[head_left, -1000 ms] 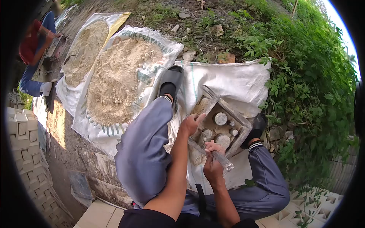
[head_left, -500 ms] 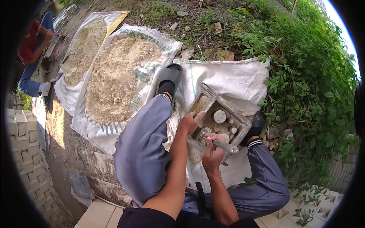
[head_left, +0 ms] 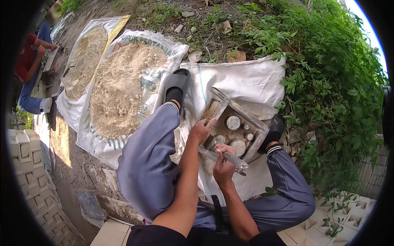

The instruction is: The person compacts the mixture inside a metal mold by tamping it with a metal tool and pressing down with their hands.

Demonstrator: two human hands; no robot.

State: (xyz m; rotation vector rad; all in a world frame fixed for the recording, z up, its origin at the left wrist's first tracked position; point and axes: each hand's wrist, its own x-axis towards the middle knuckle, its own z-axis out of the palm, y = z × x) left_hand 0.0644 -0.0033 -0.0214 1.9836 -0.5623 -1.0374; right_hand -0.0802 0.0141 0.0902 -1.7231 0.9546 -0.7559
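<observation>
A square, dusty mould frame (head_left: 249, 116) lies on a white woven sack (head_left: 238, 80) between my legs. Inside it stand several round, whitish cylinders, among them a large one (head_left: 232, 122) at the back and a small one (head_left: 248, 136) at the right. My left hand (head_left: 200, 130) grips the frame's left side, fingers over the edge. In my right hand (head_left: 224, 166) is a thick grey bar-like tool (head_left: 237, 161), held over the frame's near side. Its exact kind is unclear, and my fingers hide part of it.
Two sacks with pale sandy powder (head_left: 123, 90) lie to the left beyond my leg. Another person (head_left: 30, 65) sits at the far left. Leafy plants (head_left: 328, 90) crowd the right side. Stacked patterned cream blocks (head_left: 30, 172) stand at the lower left.
The tool in my right hand has shifted slightly and tilts more downward to the right. My left hand stays at the frame's left side. The whole view has moved a little.
</observation>
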